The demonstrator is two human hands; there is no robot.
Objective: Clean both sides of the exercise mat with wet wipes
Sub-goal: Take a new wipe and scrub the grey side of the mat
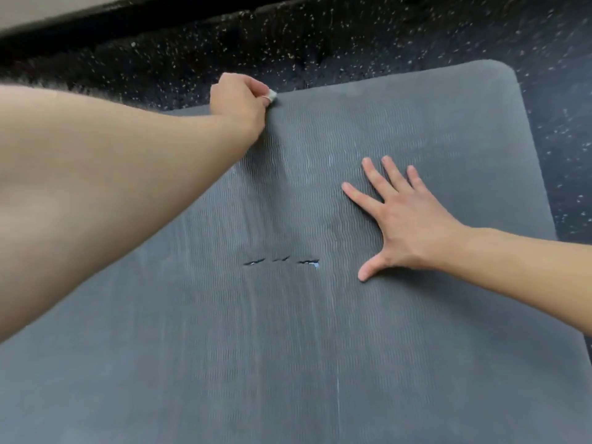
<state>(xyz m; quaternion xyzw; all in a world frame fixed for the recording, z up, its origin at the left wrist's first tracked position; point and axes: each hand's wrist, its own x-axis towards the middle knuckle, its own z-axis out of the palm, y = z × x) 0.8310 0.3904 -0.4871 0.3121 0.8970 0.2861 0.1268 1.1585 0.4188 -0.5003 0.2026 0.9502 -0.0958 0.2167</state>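
Where the dark speckled floor (pixel 352 36) meets a pale wall base at the top left, the grey ribbed exercise mat (pixel 288 347) lies flat, its rounded far corner at the upper right and three short tears near its middle. The left hand (pixel 238 102) clamps a balled wet wipe (pixel 272 95) at the mat's far edge. The right hand (pixel 397 216) presses flat on the mat, fingers spread apart.
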